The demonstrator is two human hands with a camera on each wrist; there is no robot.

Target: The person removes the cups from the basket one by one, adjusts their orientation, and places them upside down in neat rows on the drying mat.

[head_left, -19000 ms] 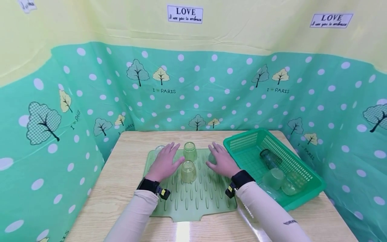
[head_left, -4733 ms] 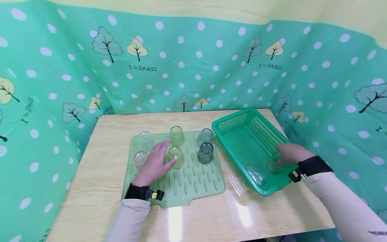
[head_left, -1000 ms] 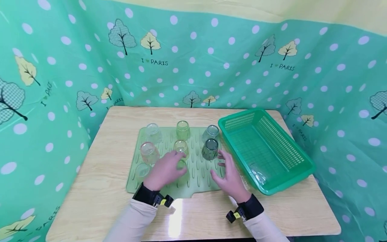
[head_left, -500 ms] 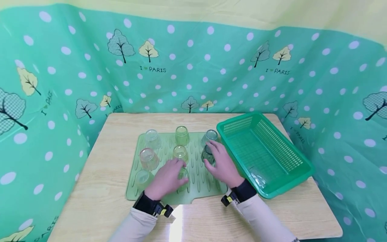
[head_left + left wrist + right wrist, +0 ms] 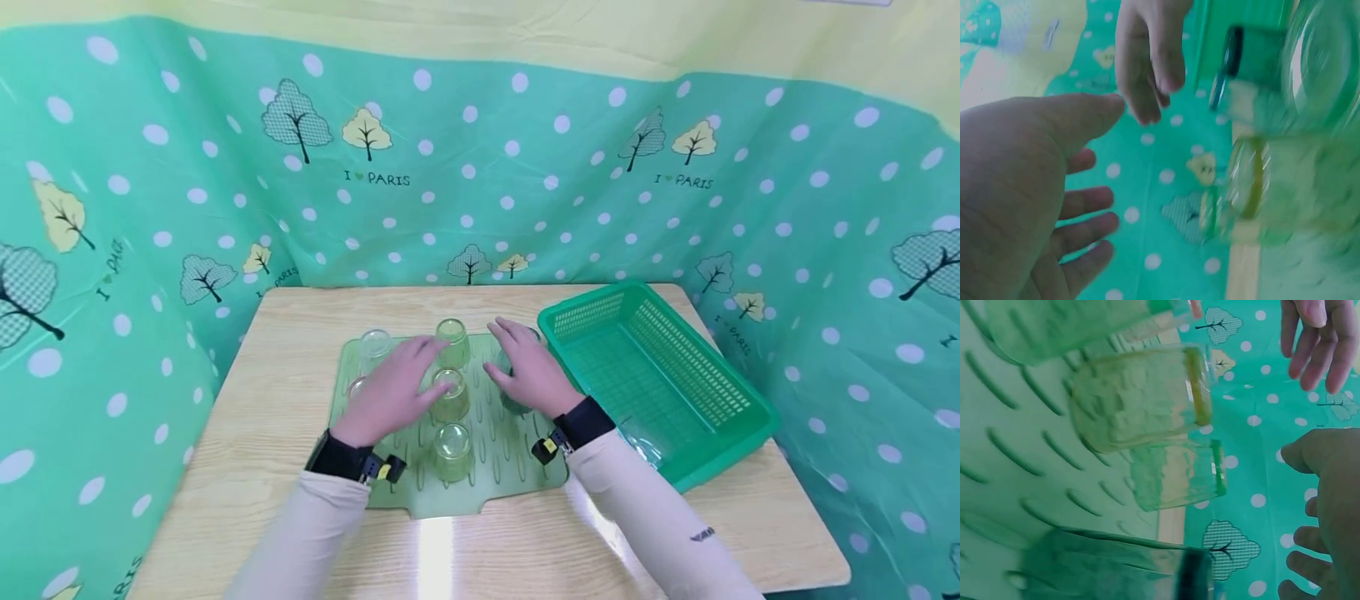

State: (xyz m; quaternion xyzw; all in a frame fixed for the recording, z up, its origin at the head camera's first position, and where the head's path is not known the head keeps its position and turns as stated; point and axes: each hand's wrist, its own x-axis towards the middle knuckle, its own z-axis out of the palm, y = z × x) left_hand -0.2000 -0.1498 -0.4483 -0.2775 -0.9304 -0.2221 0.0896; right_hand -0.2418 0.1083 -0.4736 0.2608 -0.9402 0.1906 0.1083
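Note:
Upturned drinking glasses stand in columns on a green ribbed drying mat (image 5: 487,500). The middle column holds a green glass (image 5: 453,343), a yellow glass (image 5: 450,397) and a front green glass (image 5: 453,454). My left hand (image 5: 390,396) hovers over the left column, fingers extended, partly covering a clear glass (image 5: 375,345) and a pink-rimmed glass (image 5: 356,385). Above the right column hangs my right hand (image 5: 531,371), fingers spread, mostly hiding a dark glass (image 5: 513,406). Both wrist views show nothing held: the left hand (image 5: 1016,187) and right hand (image 5: 1329,512) are clear of the glasses.
A green plastic basket (image 5: 678,375) stands on the table right of the mat, with a clear shiny item (image 5: 643,448) near its front left wall. The wooden table (image 5: 300,333) meets a polka-dot curtain (image 5: 465,167) at the back and sides.
Glasses have gone from the basket to the mat over the earlier frames. Lately my left hand has left the front green glass and risen; my right hand has lifted off the dark glass.

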